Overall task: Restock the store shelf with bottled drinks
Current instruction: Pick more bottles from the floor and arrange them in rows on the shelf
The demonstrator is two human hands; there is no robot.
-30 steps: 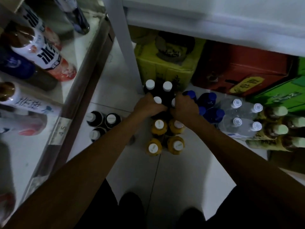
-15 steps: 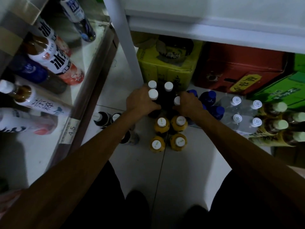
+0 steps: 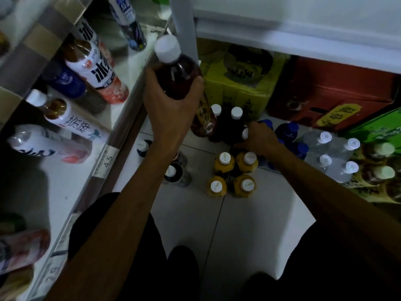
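Since it is destined for the shelf [image 3: 54,187], a dark bottle [image 3: 178,72] is gripped round its body by the left hand [image 3: 171,109], raised beside the shelf edge. A floor bottle [image 3: 244,134] is apparently clasped by the right hand [image 3: 260,140] in the dim view.

The left hand [image 3: 171,114] is held high, its fingers and thumb wrapped round the shoulder of a dark tea bottle [image 3: 178,77], with the forearm stretched straight out. The right hand [image 3: 259,139] reaches low with knuckles up, fingers curled over a white-capped bottle [image 3: 244,134], arm extended.
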